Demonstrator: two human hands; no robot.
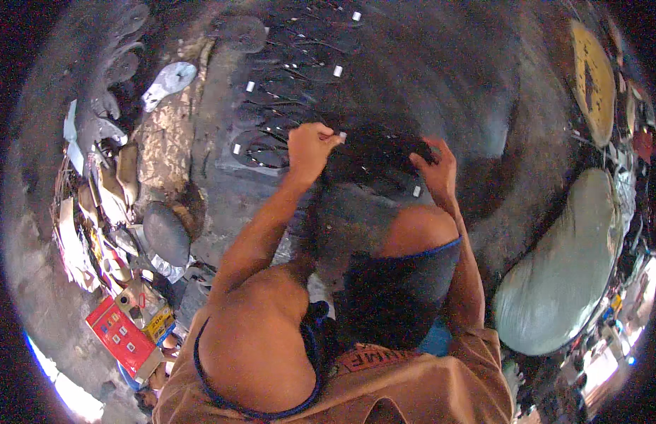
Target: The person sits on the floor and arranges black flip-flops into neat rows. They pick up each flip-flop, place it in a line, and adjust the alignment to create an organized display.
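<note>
My left hand (310, 154) is closed in a pinch on a small white tag (342, 136). My right hand (437, 171) has its fingers curled at the right edge of a dark pair of flip-flops (374, 159), whose outline blurs into the dark ground. Another white tag (416, 191) shows near my right hand. Just left of my left hand lies a black pair of flip-flops (266, 152), seemingly on clear plastic, with a white tag (237, 149) on it. Beyond it, several similar dark pairs form a column, some with white tags.
A grey sole-shaped piece (169, 81) lies at the far left, above scraps and loose soles (116, 184). A red box (121, 336) stands at lower left. To the right are a large pale green rounded object (561, 272) and a yellow sole-shaped piece (593, 81). My bent knees are close below my hands.
</note>
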